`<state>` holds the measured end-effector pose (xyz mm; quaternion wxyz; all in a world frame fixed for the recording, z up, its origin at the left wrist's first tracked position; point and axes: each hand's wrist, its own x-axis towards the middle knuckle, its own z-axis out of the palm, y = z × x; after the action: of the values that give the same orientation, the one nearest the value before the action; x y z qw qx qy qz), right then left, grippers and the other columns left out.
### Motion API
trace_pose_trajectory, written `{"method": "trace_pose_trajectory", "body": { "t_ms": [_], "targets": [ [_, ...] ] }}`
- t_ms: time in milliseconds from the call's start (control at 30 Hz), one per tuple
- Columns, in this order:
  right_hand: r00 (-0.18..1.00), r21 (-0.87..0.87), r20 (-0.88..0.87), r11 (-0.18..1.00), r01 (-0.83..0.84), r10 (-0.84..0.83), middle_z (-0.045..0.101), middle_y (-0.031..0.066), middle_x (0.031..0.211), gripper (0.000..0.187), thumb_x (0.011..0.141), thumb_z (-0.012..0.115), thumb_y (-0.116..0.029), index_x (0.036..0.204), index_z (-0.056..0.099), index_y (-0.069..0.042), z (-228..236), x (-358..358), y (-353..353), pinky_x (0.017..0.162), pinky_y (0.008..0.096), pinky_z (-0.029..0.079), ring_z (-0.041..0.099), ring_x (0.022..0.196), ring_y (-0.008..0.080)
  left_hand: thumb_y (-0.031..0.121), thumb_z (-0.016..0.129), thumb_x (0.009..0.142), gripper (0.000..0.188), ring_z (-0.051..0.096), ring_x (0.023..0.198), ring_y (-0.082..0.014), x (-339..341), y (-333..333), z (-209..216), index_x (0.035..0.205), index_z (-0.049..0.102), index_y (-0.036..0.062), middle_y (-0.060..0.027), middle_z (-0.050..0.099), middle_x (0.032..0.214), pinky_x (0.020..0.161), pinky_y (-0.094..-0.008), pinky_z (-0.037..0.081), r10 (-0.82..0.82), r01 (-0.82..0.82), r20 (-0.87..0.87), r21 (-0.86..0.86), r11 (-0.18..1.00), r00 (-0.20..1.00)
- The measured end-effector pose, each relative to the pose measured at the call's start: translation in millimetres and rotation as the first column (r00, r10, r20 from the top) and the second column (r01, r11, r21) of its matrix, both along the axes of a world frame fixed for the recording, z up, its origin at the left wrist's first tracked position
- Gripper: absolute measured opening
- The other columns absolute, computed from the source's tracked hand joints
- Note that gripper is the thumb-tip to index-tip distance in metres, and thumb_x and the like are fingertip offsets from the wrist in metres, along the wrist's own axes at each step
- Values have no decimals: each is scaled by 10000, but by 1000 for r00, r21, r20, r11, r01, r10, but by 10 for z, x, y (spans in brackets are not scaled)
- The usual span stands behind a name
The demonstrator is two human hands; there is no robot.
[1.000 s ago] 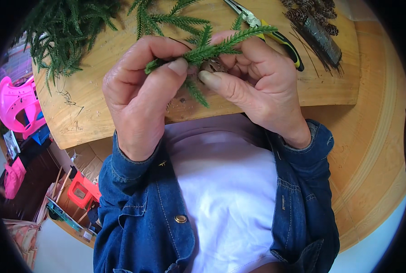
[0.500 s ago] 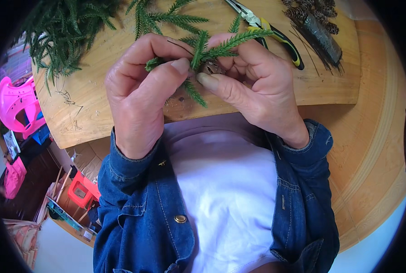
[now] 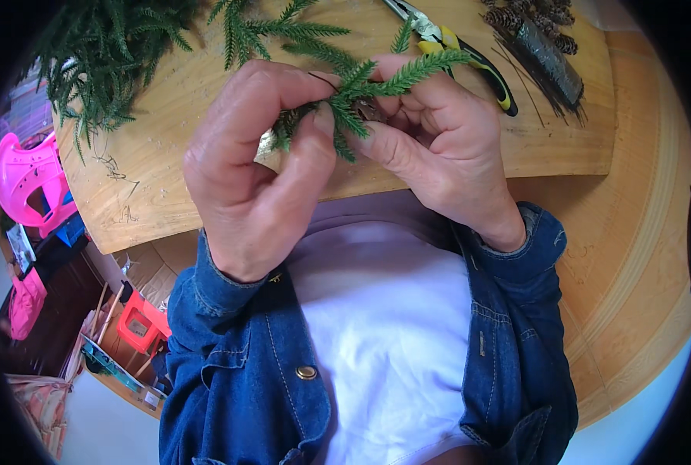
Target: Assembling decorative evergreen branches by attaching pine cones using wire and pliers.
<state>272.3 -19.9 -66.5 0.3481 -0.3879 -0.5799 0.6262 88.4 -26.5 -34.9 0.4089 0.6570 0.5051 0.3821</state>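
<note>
Over the table's near edge, an artificial pine sprig (image 3: 411, 74) with green needles lies between my two hands. My right hand (image 3: 450, 155) is closed round its base, thumb and fingers pinching it. Something brown and shiny (image 3: 367, 109) shows between those fingertips, mostly hidden. My left hand (image 3: 245, 167) is closed too, thumb bent toward the forefinger, at the sprig's left side. A thin dark wire (image 3: 324, 78) bends at the left forefinger's tip and runs to the sprig. Behind the left thumb, more green needles are partly covered.
On the wooden table (image 3: 159, 190) a heap of green sprigs (image 3: 117, 58) lies far left, with another sprig (image 3: 260, 31) beside it. Yellow-and-black pliers (image 3: 477, 62) rest behind my right hand. Pine cones (image 3: 508, 19) and a bundle of dark wires (image 3: 551, 74) are far right.
My left hand has turned and shifted slightly right and nearer, its thumb now closer to the right fingertips. The sprig has tilted, and the wire end now sits at the left forefinger's tip.
</note>
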Motion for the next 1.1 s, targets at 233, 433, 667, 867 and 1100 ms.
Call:
{"method": "trace_pose_trajectory", "body": {
  "t_ms": [233,433,667,867,1100],
  "targets": [
    [1000,66,4,997,29,-29,608,122,1011,411,860,615,45,1231,441,83,-7,-23,-5,774,239,507,607,884,134,-47,576,837,115,506,949,-136,-1,-4,-9,951,583,-55,-83,569,993,850,-235,380,-13,14,-74,14,1000,997],
    [999,16,10,999,45,-45,608,110,997,392,857,621,42,1212,458,78,13,-82,15,766,233,505,604,874,122,-48,605,830,122,505,952,-136,-24,14,-22,949,580,-53,-83,566,987,852,-238,386,7,-8,-79,-10,1000,997],
    [998,79,49,996,39,-43,608,94,981,390,855,622,47,1211,463,68,-22,-122,30,761,224,497,599,868,113,-46,608,840,100,511,937,-135,-82,38,-90,936,579,-48,-74,570,968,846,-237,392,-3,9,-106,60,998,994],
    [997,64,43,996,55,-58,606,84,976,387,855,622,46,1209,467,62,-7,-124,30,769,222,494,596,870,109,-25,610,840,79,518,849,-155,0,57,-108,911,576,-35,-80,570,914,782,-246,402,54,-49,-50,93,994,997],
    [998,25,49,999,47,-48,598,71,966,396,854,620,49,1218,464,58,10,-42,43,789,223,486,589,891,110,-4,619,836,75,523,713,-199,72,83,-195,892,573,-24,-104,566,836,662,-266,423,56,-63,37,210,976,998]
  ]
}}
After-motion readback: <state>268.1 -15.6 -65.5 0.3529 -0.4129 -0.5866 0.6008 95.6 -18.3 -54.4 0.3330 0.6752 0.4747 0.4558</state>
